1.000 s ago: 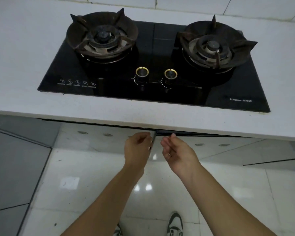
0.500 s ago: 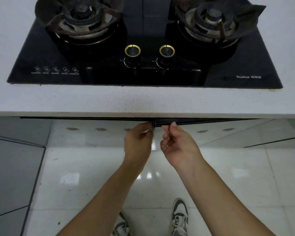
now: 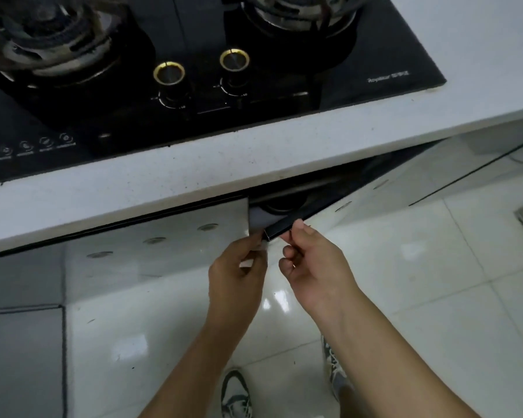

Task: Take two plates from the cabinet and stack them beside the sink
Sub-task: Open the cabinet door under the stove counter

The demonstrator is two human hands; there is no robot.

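Right hand [image 3: 311, 263]: fingers curled on the black top edge of the right cabinet door [image 3: 287, 226], which is swung ajar.
Left hand [image 3: 239, 279]: fingers pinched on the inner edge of the left cabinet door [image 3: 163, 236], at 9 o'clock of the right hand.
Plates: not visible; gap behind the ajar door is dark.
Bench [image 3: 194, 170]: white, at 12 o'clock of both hands.
Gas hob [image 3: 194, 110]: black glass, set in the bench.
Knobs: left knob [image 3: 168, 73], right knob [image 3: 234, 60].
Floor [image 3: 405, 297]: glossy white tile.
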